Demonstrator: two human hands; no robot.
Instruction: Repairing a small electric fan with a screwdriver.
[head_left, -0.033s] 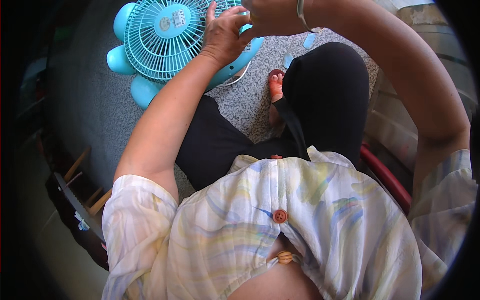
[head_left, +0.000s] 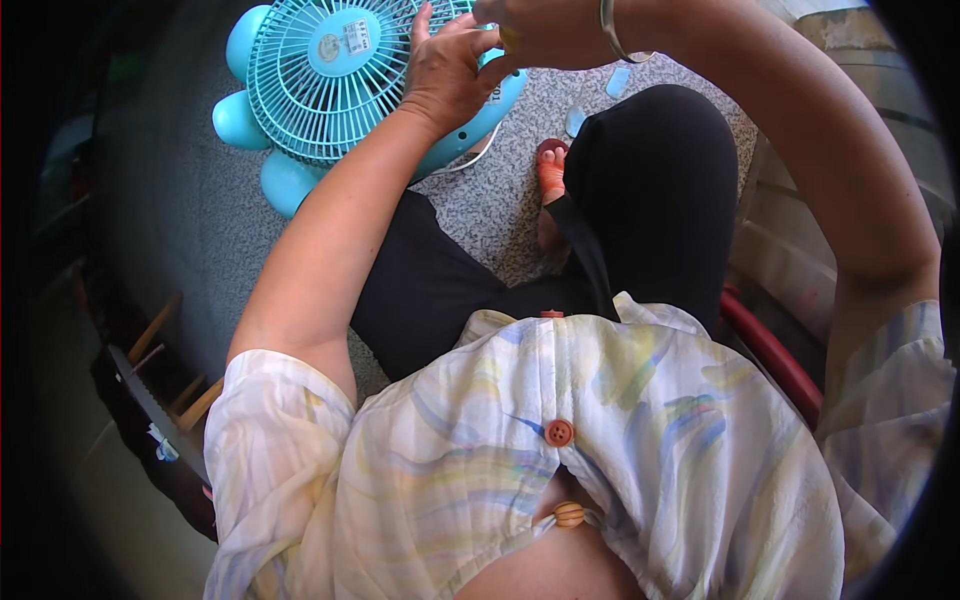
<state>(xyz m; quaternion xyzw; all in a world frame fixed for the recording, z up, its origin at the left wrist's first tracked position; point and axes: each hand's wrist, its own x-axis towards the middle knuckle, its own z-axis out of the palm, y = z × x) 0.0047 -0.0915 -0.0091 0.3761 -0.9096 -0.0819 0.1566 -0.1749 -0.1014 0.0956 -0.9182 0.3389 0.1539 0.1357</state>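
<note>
A turquoise fan [head_left: 300, 110] lies grille up on the floor, with rounded lobes round its left side and a small label on its hub. My left hand [head_left: 447, 75] is over its right rim, outer fingers raised and apart; thumb and forefinger close together toward my right hand. Touching it there, my right hand [head_left: 550, 38], with a bracelet [head_left: 610, 30] at the wrist, is curled closed. A bit of yellow [head_left: 508, 40] shows at its fingers. What either hand pinches is hidden. A screw hole shows on the rim below my left hand.
Two small light-blue pieces, one oblong [head_left: 617, 81] and one rounded [head_left: 574, 121], lie on the speckled floor [head_left: 470, 215]. A pale cord [head_left: 475, 160] runs by the fan. My bare foot [head_left: 551, 180] and bent knees are close. A red bar [head_left: 770, 355] is at the right.
My right hand has shifted very slightly to the right, its wrist turning a little. The left hand and the fan look the same.
</note>
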